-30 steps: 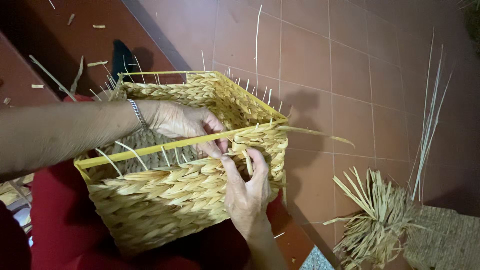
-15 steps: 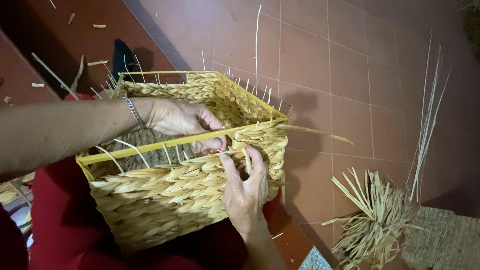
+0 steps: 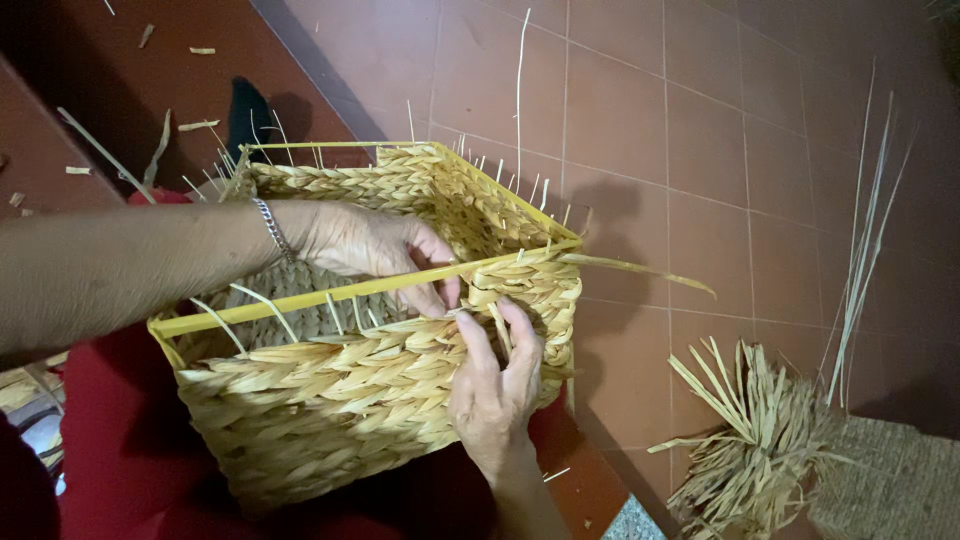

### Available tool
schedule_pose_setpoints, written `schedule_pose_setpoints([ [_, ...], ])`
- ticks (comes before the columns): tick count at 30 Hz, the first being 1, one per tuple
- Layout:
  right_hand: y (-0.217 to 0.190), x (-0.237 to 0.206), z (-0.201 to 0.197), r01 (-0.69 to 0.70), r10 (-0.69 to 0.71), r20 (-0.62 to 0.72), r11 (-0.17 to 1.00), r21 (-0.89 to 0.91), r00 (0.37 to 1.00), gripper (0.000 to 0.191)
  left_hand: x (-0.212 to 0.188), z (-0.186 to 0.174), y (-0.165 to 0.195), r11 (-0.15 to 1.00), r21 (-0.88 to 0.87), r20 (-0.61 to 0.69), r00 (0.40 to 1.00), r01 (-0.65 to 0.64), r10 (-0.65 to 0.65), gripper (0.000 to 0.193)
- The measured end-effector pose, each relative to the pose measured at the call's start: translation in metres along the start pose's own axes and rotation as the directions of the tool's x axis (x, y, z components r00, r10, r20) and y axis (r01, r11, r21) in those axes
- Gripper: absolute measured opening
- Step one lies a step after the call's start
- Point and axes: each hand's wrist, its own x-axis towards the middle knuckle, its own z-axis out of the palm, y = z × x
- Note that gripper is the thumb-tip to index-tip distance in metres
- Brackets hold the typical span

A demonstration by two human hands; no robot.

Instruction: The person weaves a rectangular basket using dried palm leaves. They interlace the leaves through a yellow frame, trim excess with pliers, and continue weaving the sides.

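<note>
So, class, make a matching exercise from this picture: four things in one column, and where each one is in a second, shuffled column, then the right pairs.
Things
1. left hand
2. right hand
3. bundle of straw
4. long loose stalks

Places
A. on the tiled floor, right of the basket
B. inside the woven basket, by the rim
C. leaning upright at the far right
D. on the basket's outer wall

Pairs: 1-B, 2-D, 3-A, 4-C

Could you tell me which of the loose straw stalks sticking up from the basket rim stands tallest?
The thin pale stalk rising from the far rim of the basket; it reaches almost to the picture's top, while the others are short stubs.
</note>
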Motion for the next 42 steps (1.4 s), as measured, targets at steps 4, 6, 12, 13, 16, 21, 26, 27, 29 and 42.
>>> schedule_pose_setpoints([
  [4,0.001,0.0,0.0,0.01,-0.01,0.009,1.0,-0.004,1.0,0.054,0.005,-0.001,-0.005,0.995,-0.065,0.087,0.993,-0.075,0.08,0.022],
  [6,0.001,0.001,0.0,0.006,-0.006,0.01,1.0,0.011,1.0,0.055,0.006,-0.002,-0.006,0.997,-0.038,0.091,0.993,-0.07,0.074,0.023],
  [12,0.0,0.0,-0.001,0.011,-0.011,0.025,1.0,-0.004,1.0,0.058,0.003,-0.006,-0.005,0.995,-0.011,0.103,0.99,-0.098,0.098,0.028],
  [13,0.0,0.0,-0.001,0.003,-0.003,0.033,1.0,0.004,0.999,0.059,0.002,-0.007,-0.004,0.993,-0.016,0.111,0.986,-0.121,0.122,0.031],
  [16,0.001,0.001,0.0,-0.014,0.014,0.044,1.0,0.001,0.999,0.061,-0.003,-0.018,0.003,0.994,-0.084,0.104,0.991,-0.072,0.08,0.034],
  [21,0.006,0.004,-0.003,0.01,-0.009,0.036,1.0,-0.028,0.999,0.059,-0.013,-0.024,0.014,0.998,0.057,0.094,0.996,-0.008,0.003,0.031],
  [26,0.011,0.005,-0.004,0.015,-0.014,0.018,0.997,-0.071,1.0,0.052,-0.03,-0.026,0.017,0.987,0.163,0.037,0.999,0.008,-0.015,0.028],
  [27,0.011,0.005,-0.004,0.015,-0.014,0.008,0.997,-0.08,1.0,0.051,-0.03,-0.025,0.015,0.988,0.154,0.039,0.999,0.028,-0.035,0.027],
  [29,0.011,0.004,-0.004,0.008,-0.008,-0.008,0.997,-0.083,1.0,0.049,-0.03,-0.023,0.01,0.992,0.127,0.056,0.998,0.007,-0.014,0.025],
  [42,0.011,-0.002,-0.004,-0.002,0.001,-0.056,1.0,-0.014,0.998,0.042,-0.008,-0.012,-0.024,0.99,0.046,0.002,0.991,-0.13,0.13,0.025],
])
